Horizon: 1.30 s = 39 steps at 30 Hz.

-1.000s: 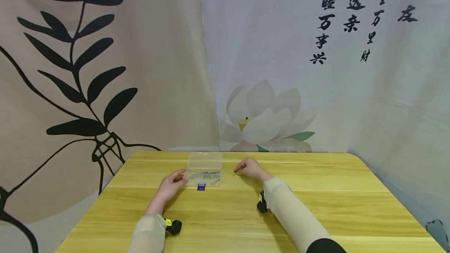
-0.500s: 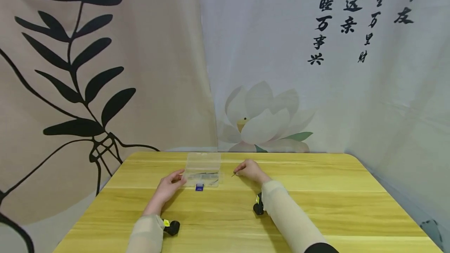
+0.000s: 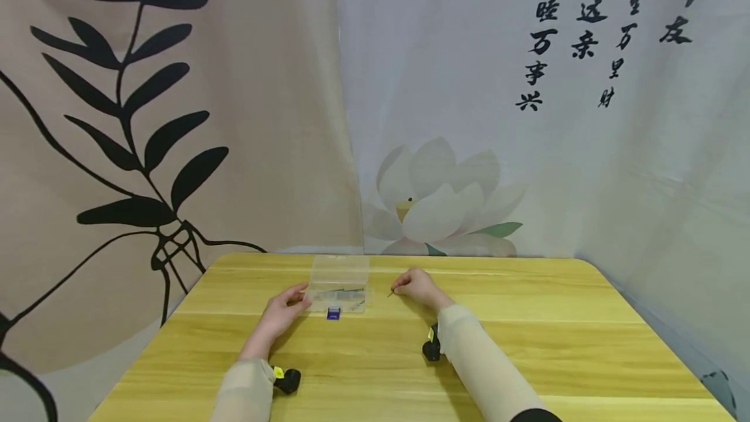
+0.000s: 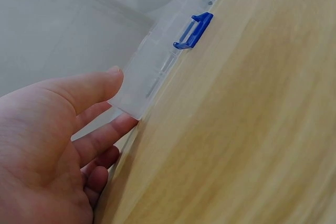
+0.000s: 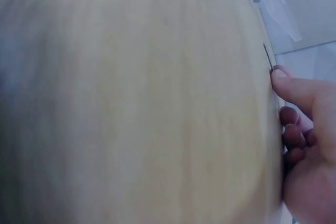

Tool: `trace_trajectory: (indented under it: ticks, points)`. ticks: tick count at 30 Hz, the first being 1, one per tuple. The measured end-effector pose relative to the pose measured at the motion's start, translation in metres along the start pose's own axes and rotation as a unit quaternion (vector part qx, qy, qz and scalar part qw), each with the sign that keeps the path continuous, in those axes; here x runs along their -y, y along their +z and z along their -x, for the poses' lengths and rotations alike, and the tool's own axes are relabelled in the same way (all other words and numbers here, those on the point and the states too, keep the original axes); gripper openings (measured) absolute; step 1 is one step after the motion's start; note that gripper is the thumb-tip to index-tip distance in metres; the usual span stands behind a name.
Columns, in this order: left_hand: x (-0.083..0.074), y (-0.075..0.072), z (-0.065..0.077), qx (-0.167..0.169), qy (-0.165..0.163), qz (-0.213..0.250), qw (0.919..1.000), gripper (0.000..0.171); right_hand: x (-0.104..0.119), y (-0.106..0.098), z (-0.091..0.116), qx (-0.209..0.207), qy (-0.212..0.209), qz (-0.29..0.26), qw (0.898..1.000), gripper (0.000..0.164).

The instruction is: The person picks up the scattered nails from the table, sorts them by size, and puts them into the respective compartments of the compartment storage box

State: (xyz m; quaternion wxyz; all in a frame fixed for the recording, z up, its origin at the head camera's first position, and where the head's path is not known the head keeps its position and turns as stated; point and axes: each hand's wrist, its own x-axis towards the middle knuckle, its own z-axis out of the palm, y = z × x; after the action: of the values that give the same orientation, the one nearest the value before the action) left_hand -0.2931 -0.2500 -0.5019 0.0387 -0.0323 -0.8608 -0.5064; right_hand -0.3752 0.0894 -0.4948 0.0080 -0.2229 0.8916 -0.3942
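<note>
A clear plastic box lies on the table with its lid raised at the back and a blue latch at the front. Thin dark metal pieces lie inside it. My left hand holds the box's left end, the thumb against its wall and the fingertips at its lower corner in the left wrist view. To the right of the box, my right hand pinches a thin dark nail-like pin between thumb and forefinger. The pin points down and left, just over the table; its other end is hidden by the fingers.
The wooden table reaches back to a hanging cloth printed with leaves, a lotus and writing. A black wrist camera sits under the left sleeve, another camera under the right.
Both hands stay almost where they were, with the left on the box and the right still pinching the pin. The head view shifts slightly.
</note>
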Motion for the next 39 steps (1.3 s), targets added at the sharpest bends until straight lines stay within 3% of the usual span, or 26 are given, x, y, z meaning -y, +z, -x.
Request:
trace_trajectory:
  ticks: [6,12,19,28,35,39]
  points:
    - [0.0,0.0,-0.001,0.0,0.004,0.001,1.0,0.05,0.001,-0.001,0.002,-0.006,0.014,-0.013,1.0,0.01]
    - [-0.002,0.0,-0.001,-0.003,0.003,-0.002,1.0,0.05,0.001,-0.004,0.005,-0.019,0.042,-0.079,0.996,0.013]
    - [-0.001,0.0,-0.002,-0.009,0.015,-0.009,0.9998,0.049,0.0,-0.007,0.002,-0.029,0.087,-0.157,0.983,0.015]
    - [-0.002,0.001,-0.001,-0.009,0.016,-0.005,0.9998,0.049,0.007,-0.017,-0.005,-0.03,0.098,-0.165,0.981,0.017]
    - [-0.004,0.002,0.001,-0.005,0.016,0.001,0.9999,0.049,0.024,-0.034,-0.014,-0.03,0.058,-0.142,0.988,0.019]
    - [-0.004,0.001,0.002,-0.004,0.017,-0.002,0.9999,0.05,0.032,-0.041,-0.018,-0.037,0.063,-0.141,0.987,0.019]
